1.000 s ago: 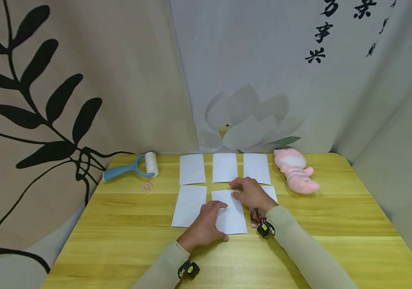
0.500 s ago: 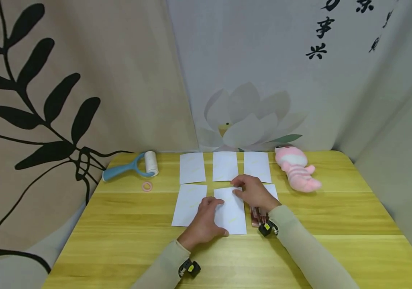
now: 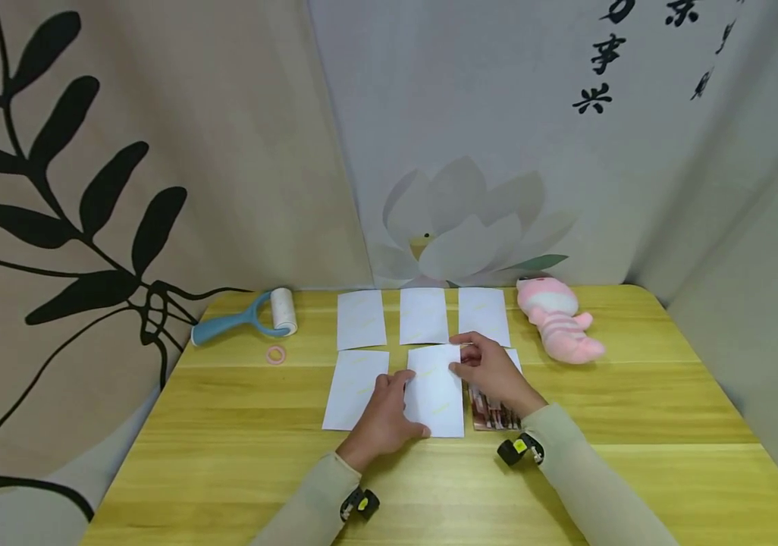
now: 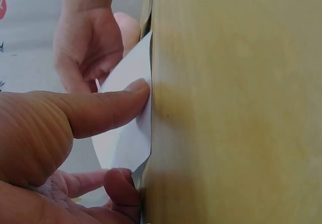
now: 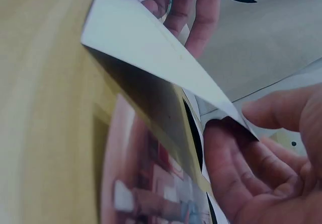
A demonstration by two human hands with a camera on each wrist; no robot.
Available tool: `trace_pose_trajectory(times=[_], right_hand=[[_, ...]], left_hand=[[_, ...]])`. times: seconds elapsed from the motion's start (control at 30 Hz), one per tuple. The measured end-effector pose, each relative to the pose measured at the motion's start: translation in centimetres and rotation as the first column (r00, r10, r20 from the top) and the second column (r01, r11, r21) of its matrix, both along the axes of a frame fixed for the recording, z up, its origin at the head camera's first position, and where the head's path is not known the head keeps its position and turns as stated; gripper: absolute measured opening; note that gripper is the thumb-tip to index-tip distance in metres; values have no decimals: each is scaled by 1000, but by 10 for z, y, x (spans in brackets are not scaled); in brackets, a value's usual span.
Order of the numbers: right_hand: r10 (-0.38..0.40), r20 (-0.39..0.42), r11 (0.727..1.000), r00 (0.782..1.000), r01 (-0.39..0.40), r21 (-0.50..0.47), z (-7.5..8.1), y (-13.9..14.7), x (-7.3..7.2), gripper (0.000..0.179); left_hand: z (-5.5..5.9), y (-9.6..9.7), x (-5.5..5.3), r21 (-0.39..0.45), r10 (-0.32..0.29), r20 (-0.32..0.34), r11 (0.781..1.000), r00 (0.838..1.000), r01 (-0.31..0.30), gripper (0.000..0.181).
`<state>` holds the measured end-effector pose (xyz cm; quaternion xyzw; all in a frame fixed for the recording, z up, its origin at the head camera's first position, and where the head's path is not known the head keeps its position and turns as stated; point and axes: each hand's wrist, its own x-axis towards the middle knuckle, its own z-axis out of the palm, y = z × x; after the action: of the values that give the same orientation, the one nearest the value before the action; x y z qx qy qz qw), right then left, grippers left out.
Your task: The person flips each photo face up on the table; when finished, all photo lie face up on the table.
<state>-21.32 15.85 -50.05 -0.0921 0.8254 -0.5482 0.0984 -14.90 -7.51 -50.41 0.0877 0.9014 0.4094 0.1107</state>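
Both hands hold a white sheet of photo paper (image 3: 435,398) with faint yellow marks. My left hand (image 3: 384,426) spans its left side, the thumb (image 4: 108,108) along the near edge and fingers at the far left corner. My right hand (image 3: 494,373) pinches the far right corner between thumb and fingers. In the right wrist view that corner is raised, so the sheet slants over the table, its underside in shadow. A picture-side-up photo (image 5: 156,183) lies beside it on the right, partly hidden in the head view by the right hand and a white sheet (image 3: 515,359).
Three white sheets form a back row, including a middle one (image 3: 423,315); another white sheet (image 3: 356,388) lies front left. A pink plush toy (image 3: 559,320) sits back right. At the back left are a blue-handled lint roller (image 3: 235,322) and a pink ring (image 3: 276,355).
The held sheet has straightened and shifted slightly away and to the right. My right hand has moved a little right, uncovering more of the photo. The left hand stays nearly in place.
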Motion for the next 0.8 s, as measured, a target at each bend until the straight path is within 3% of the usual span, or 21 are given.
trace_pose_trajectory(times=[0.17,0.4,0.6,0.8], right_hand=[[-7,67,997,998,13,-82,1,4,11,57],[15,179,997,984,0,-83,3,5,28,31],[8,93,996,996,0,-87,10,3,32,27],[46,36,990,998,-40,-133,27,0,35,21]], left_hand=[[0,1,-2,-15,23,4,1000,1000,-23,100],[0,1,-2,-16,33,0,999,999,-33,97],[3,2,0,31,31,-27,999,999,-30,88],[15,5,5,157,5,-61,988,998,5,62]])
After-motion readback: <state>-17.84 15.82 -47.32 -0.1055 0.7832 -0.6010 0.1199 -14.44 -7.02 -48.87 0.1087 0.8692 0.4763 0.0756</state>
